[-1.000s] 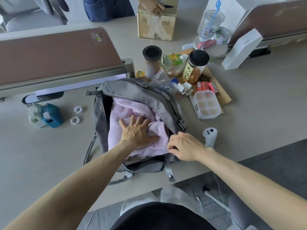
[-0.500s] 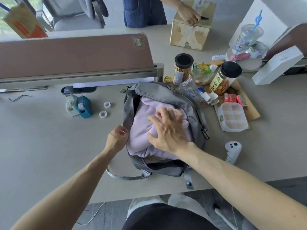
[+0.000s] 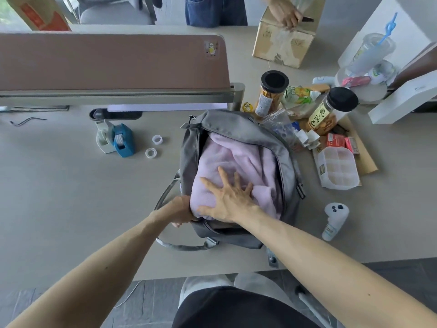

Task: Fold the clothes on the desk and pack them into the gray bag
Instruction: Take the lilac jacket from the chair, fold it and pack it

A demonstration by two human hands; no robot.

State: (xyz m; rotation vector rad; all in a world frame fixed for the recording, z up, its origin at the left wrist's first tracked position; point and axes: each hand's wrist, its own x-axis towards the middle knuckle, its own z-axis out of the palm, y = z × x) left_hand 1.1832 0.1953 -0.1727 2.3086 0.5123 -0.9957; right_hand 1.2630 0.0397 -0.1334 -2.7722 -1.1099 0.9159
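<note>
Both hands are working at the gray backpack [image 3: 236, 129] on the bench [image 3: 71, 197]. I am pressing my right hand [image 3: 230, 197] flat and open on the lilac fleece [image 3: 248, 159] to squash it inside. My left hand [image 3: 181, 209] is gripping the backpack's edge to hold it wide.

The fingers of your left hand [image 3: 181, 209] curl out of sight round the bag [image 3: 233, 127] rim. The garment [image 3: 246, 159] hides the bag's inside. The top edge cuts off a second person [image 3: 214, 10].
</note>
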